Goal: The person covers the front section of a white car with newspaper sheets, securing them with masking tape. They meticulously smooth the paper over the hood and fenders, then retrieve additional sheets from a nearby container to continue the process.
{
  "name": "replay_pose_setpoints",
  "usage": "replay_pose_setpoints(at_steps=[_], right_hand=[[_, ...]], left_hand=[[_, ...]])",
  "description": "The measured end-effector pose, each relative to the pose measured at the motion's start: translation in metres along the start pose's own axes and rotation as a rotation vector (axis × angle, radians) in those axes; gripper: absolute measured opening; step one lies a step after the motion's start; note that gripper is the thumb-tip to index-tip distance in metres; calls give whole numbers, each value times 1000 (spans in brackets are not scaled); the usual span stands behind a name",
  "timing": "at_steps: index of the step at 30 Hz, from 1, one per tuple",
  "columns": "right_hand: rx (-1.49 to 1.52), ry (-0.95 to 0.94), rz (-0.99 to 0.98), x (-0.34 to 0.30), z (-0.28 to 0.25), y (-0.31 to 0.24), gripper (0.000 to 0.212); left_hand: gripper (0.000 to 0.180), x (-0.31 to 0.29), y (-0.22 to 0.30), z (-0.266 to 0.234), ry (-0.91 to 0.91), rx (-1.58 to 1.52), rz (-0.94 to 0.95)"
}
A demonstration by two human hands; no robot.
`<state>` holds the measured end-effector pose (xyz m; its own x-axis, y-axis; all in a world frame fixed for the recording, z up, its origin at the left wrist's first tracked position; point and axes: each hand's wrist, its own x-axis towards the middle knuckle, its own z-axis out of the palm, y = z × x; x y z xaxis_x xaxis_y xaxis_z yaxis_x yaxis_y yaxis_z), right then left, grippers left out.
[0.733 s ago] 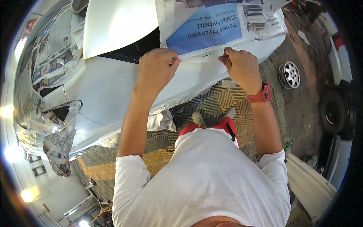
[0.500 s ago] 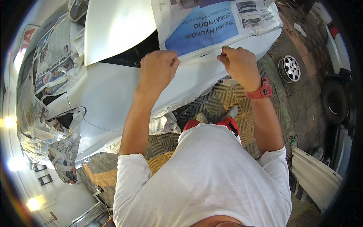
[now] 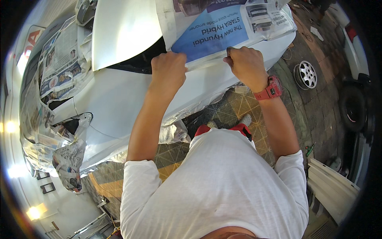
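A newspaper sheet [image 3: 211, 36], largely blue in its middle, lies over the far part of a white car body [image 3: 115, 99]. Both my hands are at its near edge, some way apart, with a pale strip of that edge running between them. My left hand [image 3: 168, 68] is closed at the sheet's near left corner, beside the dark gap under a raised white panel [image 3: 123, 32]. Wearing a red wristwatch [image 3: 270, 89], my right hand [image 3: 247, 67] is closed farther right along the same edge. The fingertips are partly hidden.
More newspaper [image 3: 61, 59] and a wrapped mirror-like part [image 3: 69, 163] cover the car's left side. Plastic sheeting [image 3: 175, 131] hangs along its lower edge by my feet. On the floor at right are a wheel rim [image 3: 305, 75], a dark tyre [image 3: 353, 109] and a pale panel [image 3: 332, 191].
My right hand has shifted slightly left and away from me, along the newspaper edge. The left hand has moved a little right, to the sheet's corner. The view has shifted slightly.
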<state>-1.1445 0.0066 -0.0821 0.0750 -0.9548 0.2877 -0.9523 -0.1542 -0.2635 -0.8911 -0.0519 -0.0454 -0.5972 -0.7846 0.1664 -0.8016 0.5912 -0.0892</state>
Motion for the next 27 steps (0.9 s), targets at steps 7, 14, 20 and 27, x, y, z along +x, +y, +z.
replay_pose_setpoints(at_steps=[7, 14, 20, 27], right_hand=[[-10, 22, -65, 3, 2, 5, 21], [-41, 5, -70, 9, 6, 6, 19], [-45, 95, -81, 20, -4, 3, 24], [-91, 57, -124, 28, 13, 15, 23]], left_hand=[[25, -18, 18, -12, -76, -55, -50], [48, -63, 23, 32, 170, -311, 95], [61, -69, 32, 47, 203, -277, 33], [55, -66, 32, 48, 213, -265, 49]])
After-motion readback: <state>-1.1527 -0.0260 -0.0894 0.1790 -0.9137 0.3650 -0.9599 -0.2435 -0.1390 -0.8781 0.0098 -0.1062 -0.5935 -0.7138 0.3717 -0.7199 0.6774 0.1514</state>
